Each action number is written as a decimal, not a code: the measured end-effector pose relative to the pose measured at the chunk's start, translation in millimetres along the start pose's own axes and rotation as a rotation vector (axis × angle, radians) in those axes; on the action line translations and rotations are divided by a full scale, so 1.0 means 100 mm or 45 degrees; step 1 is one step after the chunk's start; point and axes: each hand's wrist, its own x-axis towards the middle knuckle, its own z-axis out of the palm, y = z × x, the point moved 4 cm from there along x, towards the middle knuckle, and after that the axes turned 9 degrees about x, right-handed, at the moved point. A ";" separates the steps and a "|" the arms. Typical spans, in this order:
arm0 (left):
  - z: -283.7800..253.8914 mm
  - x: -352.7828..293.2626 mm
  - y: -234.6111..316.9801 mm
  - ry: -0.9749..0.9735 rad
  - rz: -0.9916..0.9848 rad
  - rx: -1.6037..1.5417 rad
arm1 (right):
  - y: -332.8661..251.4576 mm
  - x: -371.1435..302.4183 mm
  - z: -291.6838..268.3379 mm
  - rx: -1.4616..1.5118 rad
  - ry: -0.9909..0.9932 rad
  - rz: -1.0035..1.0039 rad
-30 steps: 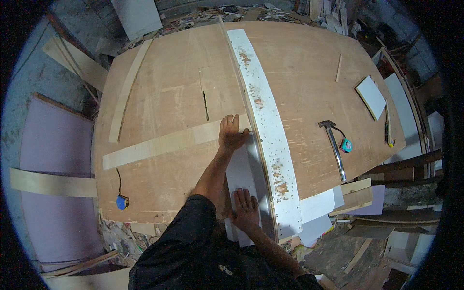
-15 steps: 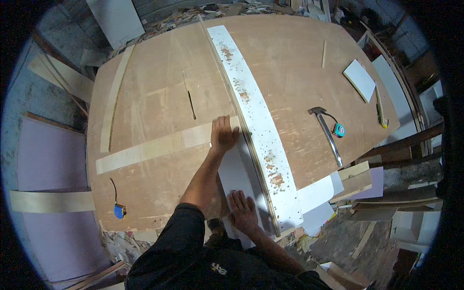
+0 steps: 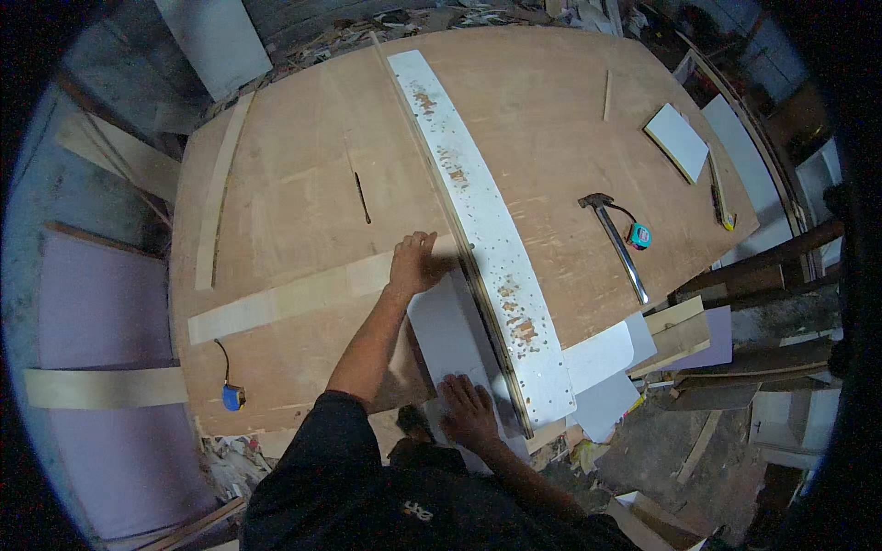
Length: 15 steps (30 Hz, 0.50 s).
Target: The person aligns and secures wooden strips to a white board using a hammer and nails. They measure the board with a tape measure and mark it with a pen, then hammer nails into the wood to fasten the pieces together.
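One smooth white panel [image 3: 448,326] lies at the lower centre of the frame, the right hand [image 3: 469,413] flat on it, fingers extended; the left hand [image 3: 420,264] meets its far end, grip unclear. Probably stiff, moderately light, slippery-faced; best held by its long edges.

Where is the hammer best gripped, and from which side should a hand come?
Probably the near half of the handle, with the right hand coming from the near side. The hammer lies with its head at the far end and its handle pointing nearer; the teal tape measure sits to its right, closer to the head.
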 end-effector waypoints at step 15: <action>-0.46 -1.10 -0.99 -0.276 -0.026 0.145 | 0.31 -1.59 -0.16 0.283 0.644 0.419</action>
